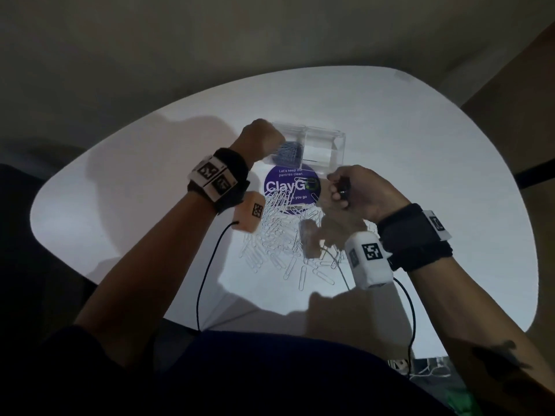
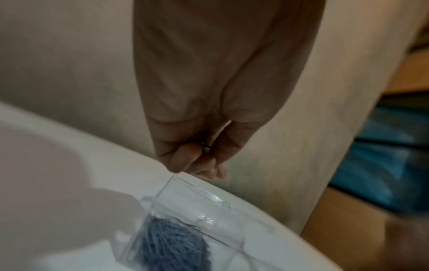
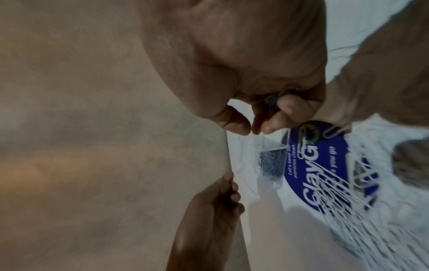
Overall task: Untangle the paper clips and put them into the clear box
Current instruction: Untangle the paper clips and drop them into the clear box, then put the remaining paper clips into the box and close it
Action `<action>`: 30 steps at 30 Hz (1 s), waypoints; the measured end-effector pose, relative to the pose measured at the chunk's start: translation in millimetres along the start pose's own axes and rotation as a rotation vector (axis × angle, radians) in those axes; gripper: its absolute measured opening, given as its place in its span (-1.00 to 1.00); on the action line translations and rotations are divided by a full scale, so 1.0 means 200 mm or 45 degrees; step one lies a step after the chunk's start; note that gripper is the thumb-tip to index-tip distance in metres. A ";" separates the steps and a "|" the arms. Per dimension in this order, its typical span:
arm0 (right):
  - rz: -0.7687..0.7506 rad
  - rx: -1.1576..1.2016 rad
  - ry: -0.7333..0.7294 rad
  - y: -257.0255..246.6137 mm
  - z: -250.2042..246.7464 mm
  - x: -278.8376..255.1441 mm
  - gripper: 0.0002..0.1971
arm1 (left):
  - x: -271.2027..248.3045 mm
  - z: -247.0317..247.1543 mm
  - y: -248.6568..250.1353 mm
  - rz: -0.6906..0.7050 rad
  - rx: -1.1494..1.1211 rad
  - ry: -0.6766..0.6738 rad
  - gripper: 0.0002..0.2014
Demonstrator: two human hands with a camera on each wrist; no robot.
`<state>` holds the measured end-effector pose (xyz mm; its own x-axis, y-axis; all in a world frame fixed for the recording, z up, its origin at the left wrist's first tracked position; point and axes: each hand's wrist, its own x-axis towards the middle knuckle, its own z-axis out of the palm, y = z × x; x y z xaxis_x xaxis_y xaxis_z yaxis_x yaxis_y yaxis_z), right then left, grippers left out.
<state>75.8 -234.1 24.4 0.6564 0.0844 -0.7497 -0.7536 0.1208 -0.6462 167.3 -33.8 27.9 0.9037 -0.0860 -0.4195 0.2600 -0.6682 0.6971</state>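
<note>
The clear box (image 1: pixel 326 151) stands on the white table beyond a purple round sticker (image 1: pixel 280 183). A heap of blue-grey paper clips (image 1: pixel 289 153) fills its left compartment (image 2: pixel 171 243). My left hand (image 1: pixel 264 136) hovers over the box's left end, fingers bunched downward (image 2: pixel 199 165) and pinching a small metal bit (image 2: pixel 205 149) that looks like a paper clip. My right hand (image 1: pixel 336 190) hangs near the box's near right corner, fingers curled round a dark little clump of clips (image 3: pixel 274 99). A loose tangle of pale paper clips (image 1: pixel 279 238) lies between my forearms.
The white table (image 1: pixel 420 145) has rounded edges, with its far edge just beyond the box (image 2: pixel 232 192). The box's right compartment (image 1: pixel 318 151) looks see-through. Black cables (image 1: pixel 207 271) trail from both wrists to the table's near edge. Dark floor surrounds the table.
</note>
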 end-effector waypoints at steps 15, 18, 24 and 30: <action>-0.329 -0.665 0.180 -0.39 0.35 0.31 -0.76 | 0.03 0.04 -0.01 0.405 0.400 0.124 -0.67; -0.386 -0.853 0.189 -0.40 0.43 0.36 -0.73 | -0.05 -0.01 -0.09 0.508 0.234 0.352 -0.64; -0.493 -1.381 0.212 -0.34 0.49 0.39 -0.68 | -0.17 -0.05 -0.25 0.267 0.091 0.488 -0.73; -0.601 -1.574 0.015 -0.30 0.46 0.35 -0.64 | -0.27 -0.02 -0.39 0.196 -0.066 0.430 -0.70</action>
<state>169.8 -143.9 23.8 0.8672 0.2741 -0.4157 0.0052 -0.8398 -0.5428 99.3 26.0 -0.8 0.9926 0.0722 -0.0981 0.1217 -0.6274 0.7691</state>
